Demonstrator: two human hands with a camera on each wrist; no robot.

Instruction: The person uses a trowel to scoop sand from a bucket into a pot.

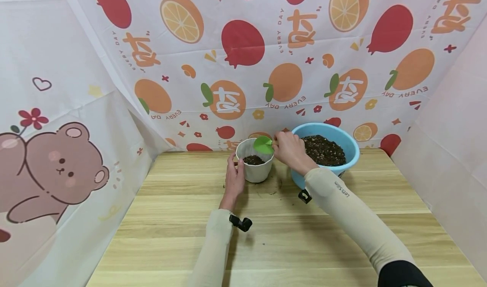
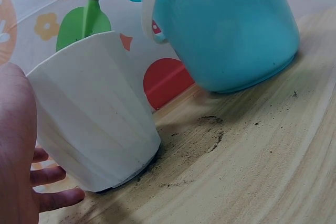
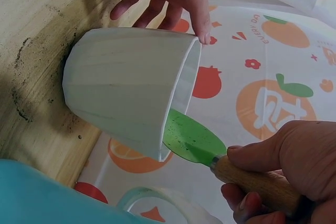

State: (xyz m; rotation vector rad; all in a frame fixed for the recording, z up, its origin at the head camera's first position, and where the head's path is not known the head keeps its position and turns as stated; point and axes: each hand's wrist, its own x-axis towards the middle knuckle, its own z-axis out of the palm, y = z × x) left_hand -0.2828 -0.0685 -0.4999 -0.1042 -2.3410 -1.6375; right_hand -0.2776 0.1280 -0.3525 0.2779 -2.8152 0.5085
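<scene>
A white fluted flower pot (image 1: 258,173) stands upright on the table with some dark soil (image 1: 253,159) in it. My left hand (image 1: 235,177) rests against the pot's left side, its fingers spread and fairly straight and the thumb near the rim. My right hand (image 1: 291,149) grips the wooden handle (image 3: 257,182) of a small hand trowel. The trowel's green blade (image 3: 191,137) tilts down over the pot's rim, its tip inside the opening and specks of soil on it. The blade's tip is hidden by the pot wall in the left wrist view.
Just right of the pot, a light-blue bucket (image 1: 351,154) holds a heap of dark soil (image 1: 323,151); its white handle (image 2: 152,6) hangs at the side. Loose soil crumbs (image 2: 212,121) lie on the wooden table (image 1: 182,236). A fruit-printed cloth (image 1: 243,84) hangs behind.
</scene>
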